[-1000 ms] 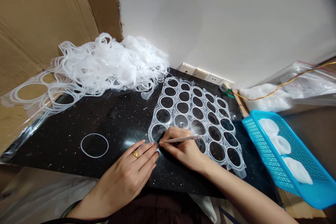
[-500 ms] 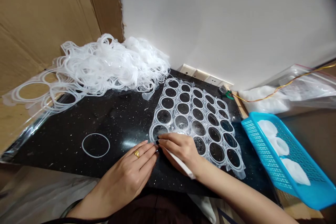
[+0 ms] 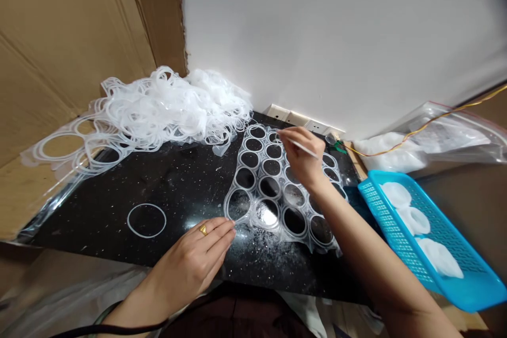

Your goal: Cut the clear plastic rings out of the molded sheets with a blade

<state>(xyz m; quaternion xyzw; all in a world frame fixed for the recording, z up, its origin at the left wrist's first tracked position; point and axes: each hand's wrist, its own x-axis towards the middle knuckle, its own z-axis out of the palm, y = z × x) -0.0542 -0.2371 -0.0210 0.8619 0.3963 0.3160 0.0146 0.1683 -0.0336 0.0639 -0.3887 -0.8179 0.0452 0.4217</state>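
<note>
A clear plastic sheet of several joined rings [image 3: 273, 185] lies on the black speckled worktop [image 3: 186, 179]. My left hand [image 3: 194, 261], with a gold ring on one finger, lies flat with fingers stretched out, its tips touching the sheet's near left corner. My right hand [image 3: 303, 156] is over the far part of the sheet, fingers pinched on a thin white pointed tool [image 3: 303, 149]. One loose ring [image 3: 146, 220] lies on the worktop to the left of my left hand.
A big heap of loose white plastic rings [image 3: 166, 108] fills the far left, against cardboard [image 3: 59, 37]. A blue mesh basket [image 3: 428, 269] with white round pieces stands at the right. Clear bags [image 3: 435, 140] and a yellow wire lie behind it. A white wall [image 3: 336, 37] backs the worktop.
My right hand has moved from the sheet's near left corner to its far side, with the tool. The sheet has shifted and buckled a little. My left hand stays near the corner.
</note>
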